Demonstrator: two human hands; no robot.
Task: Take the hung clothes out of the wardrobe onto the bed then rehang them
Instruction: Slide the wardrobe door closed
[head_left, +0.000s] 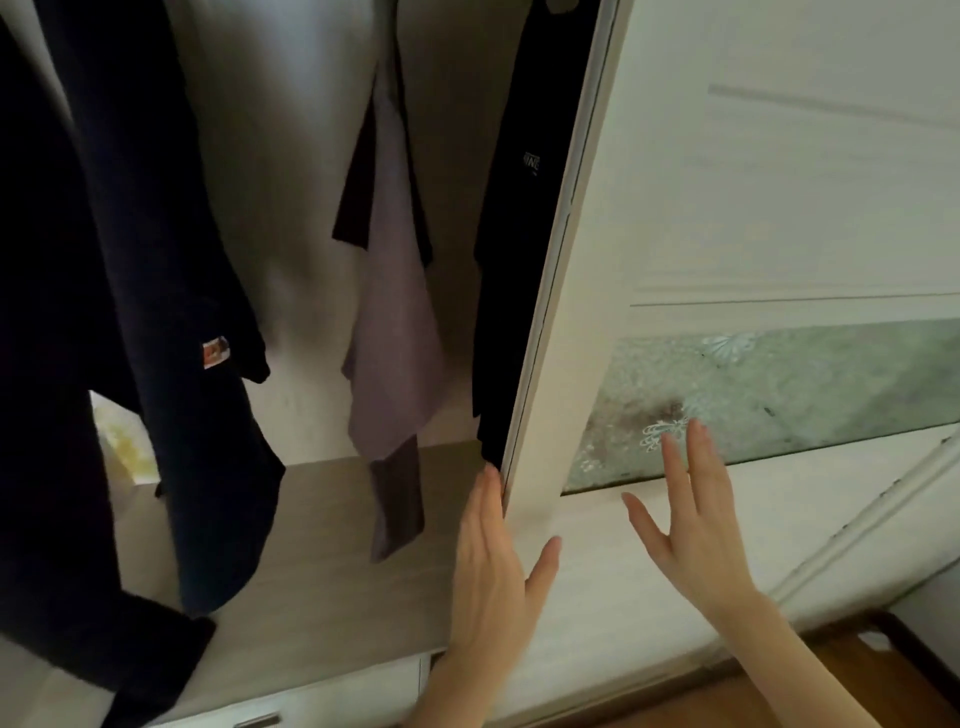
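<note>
The door (566, 395) is pressed at its edge by the flat left hand (491, 566), with the right hand (696, 540) spread and empty, probably to reach the clothes (156, 260).

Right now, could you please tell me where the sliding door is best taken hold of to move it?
Take the door by its upright edge as the grip, coming from the open side on its left. Its front is flat, no handle showing, so only that edge lets fingers hook round. The left hand lies there; a black garment hangs close behind.
</note>
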